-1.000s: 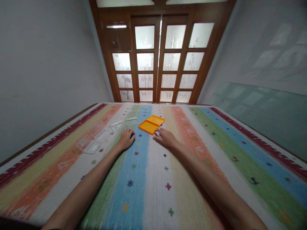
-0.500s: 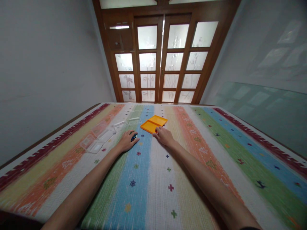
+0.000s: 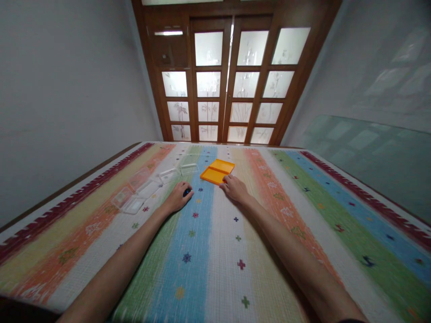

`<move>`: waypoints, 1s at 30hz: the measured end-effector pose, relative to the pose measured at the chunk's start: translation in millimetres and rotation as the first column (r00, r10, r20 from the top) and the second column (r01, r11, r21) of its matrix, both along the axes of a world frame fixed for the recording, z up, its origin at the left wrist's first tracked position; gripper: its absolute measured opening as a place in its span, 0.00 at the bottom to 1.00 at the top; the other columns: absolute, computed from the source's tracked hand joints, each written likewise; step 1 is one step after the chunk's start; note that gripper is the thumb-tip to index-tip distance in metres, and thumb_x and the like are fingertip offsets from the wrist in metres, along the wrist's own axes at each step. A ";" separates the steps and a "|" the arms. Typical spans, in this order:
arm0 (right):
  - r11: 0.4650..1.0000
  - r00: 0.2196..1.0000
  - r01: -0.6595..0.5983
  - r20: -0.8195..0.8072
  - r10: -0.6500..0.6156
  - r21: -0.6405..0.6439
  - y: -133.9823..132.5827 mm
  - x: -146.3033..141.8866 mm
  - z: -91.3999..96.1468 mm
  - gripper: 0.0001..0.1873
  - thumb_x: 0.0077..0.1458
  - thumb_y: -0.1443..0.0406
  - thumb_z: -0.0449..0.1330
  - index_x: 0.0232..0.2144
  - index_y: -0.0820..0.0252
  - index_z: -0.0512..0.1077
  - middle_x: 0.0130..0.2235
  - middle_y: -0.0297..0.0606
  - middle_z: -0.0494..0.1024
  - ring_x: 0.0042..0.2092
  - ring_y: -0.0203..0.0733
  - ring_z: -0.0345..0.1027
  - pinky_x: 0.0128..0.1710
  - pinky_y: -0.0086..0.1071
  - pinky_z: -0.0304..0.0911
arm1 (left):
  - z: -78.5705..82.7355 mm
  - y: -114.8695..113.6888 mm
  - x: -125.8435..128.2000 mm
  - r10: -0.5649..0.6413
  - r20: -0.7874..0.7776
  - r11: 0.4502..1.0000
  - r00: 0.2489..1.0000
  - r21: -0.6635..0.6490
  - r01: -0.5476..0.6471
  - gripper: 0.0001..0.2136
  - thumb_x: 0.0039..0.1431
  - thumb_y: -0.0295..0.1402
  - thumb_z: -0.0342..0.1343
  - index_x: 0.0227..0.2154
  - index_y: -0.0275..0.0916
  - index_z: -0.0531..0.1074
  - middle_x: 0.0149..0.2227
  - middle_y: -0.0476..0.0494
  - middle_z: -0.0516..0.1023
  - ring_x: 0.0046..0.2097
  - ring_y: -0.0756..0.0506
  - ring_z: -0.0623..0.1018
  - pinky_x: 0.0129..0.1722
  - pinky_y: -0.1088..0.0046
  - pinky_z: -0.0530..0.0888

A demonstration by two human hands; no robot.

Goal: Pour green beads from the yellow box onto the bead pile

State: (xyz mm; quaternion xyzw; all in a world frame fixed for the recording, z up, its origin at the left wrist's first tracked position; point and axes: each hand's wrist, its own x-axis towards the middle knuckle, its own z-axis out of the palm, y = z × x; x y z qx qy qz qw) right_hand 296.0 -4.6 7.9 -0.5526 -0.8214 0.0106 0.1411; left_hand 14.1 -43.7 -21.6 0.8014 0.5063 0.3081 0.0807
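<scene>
An orange hinged plastic case (image 3: 217,171) lies opened flat on the tablecloth, both shallow halves facing up. My right hand (image 3: 235,188) is at its near right corner, fingers closed on the edge. My left hand (image 3: 178,197) rests on the cloth to the left of the case and apart from it. Its fingers are curled round a small dark-blue object (image 3: 186,192) that shows between thumb and fingers; most of it is hidden, so I cannot make out its kind.
Several clear plastic cases stand or lie opened left of my left hand, among them a nearer one (image 3: 134,205) and a farther one (image 3: 189,169). A striped, patterned tablecloth (image 3: 222,278) covers the table. Beyond its far edge is a wooden glazed door (image 3: 232,80).
The orange case has turned slightly, its left corner shifting a little to the right. My right hand has moved slightly right with it. My left hand has closed a little more round the dark-blue object.
</scene>
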 end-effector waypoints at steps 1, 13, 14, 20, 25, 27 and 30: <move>1.000 1.000 0.000 -0.004 0.000 -0.002 -0.1 1.2 0.2 0.13 0.70 0.60 0.52 0.48 0.59 0.71 0.52 0.48 0.76 0.52 0.50 0.70 0.45 0.37 0.63 | -0.1 -0.4 0.3 0.004 0.009 1.000 1.000 -0.001 -0.004 0.09 0.65 0.38 0.52 0.38 0.40 0.72 0.44 0.38 0.75 0.49 0.38 0.75 0.55 0.54 0.72; 0.994 0.990 -0.097 -0.097 0.101 0.045 -17.2 35.2 1.4 0.20 0.67 0.60 0.55 0.58 0.60 0.66 0.57 0.50 0.71 0.53 0.49 0.70 0.48 0.38 0.65 | 10.3 -9.1 4.8 0.055 0.222 0.998 0.974 0.003 -0.057 0.17 0.55 0.43 0.60 0.45 0.41 0.74 0.48 0.40 0.80 0.50 0.38 0.78 0.57 0.56 0.73; 0.989 0.982 -0.128 -0.126 0.137 0.076 -19.3 44.9 1.9 0.20 0.66 0.60 0.55 0.57 0.59 0.67 0.58 0.49 0.70 0.54 0.50 0.69 0.48 0.38 0.65 | 12.8 -9.6 4.2 0.075 0.255 0.997 0.964 0.008 -0.080 0.17 0.56 0.45 0.60 0.45 0.41 0.74 0.48 0.40 0.80 0.50 0.39 0.78 0.56 0.57 0.74; 0.991 0.958 -0.068 -0.271 0.098 0.118 -35.7 121.8 5.7 0.20 0.66 0.56 0.52 0.53 0.61 0.69 0.49 0.49 0.75 0.42 0.49 0.72 0.42 0.41 0.67 | 41.9 -6.5 -12.1 0.241 0.490 0.948 0.838 0.064 -0.311 0.22 0.69 0.47 0.38 0.34 0.39 0.73 0.37 0.40 0.81 0.42 0.42 0.80 0.47 0.64 0.77; 0.992 0.953 -0.060 -0.289 0.090 0.113 -62.3 169.0 0.1 0.18 0.65 0.54 0.50 0.45 0.58 0.72 0.42 0.46 0.77 0.35 0.46 0.71 0.39 0.40 0.67 | 68.9 -16.2 -23.4 0.320 0.576 0.893 0.752 0.083 -0.443 0.27 0.69 0.54 0.42 0.20 0.41 0.65 0.19 0.48 0.66 0.25 0.47 0.71 0.28 0.72 0.70; 0.992 0.954 -0.086 -0.278 0.109 0.096 -72.4 176.7 -4.3 0.17 0.65 0.53 0.51 0.42 0.58 0.73 0.42 0.46 0.77 0.37 0.46 0.72 0.40 0.40 0.68 | 72.9 -24.4 -18.8 0.320 0.580 0.891 0.749 0.085 -0.446 0.27 0.69 0.53 0.42 0.21 0.41 0.66 0.17 0.52 0.60 0.21 0.48 0.65 0.24 0.73 0.65; 0.992 0.950 -0.109 -0.286 0.122 0.062 -82.9 176.5 -10.7 0.17 0.65 0.54 0.50 0.39 0.58 0.73 0.42 0.47 0.77 0.40 0.48 0.74 0.41 0.40 0.68 | 69.2 -37.0 1.7 0.260 0.531 0.930 0.807 0.087 -0.357 0.21 0.71 0.48 0.42 0.32 0.39 0.72 0.18 0.55 0.59 0.20 0.49 0.64 0.22 0.74 0.63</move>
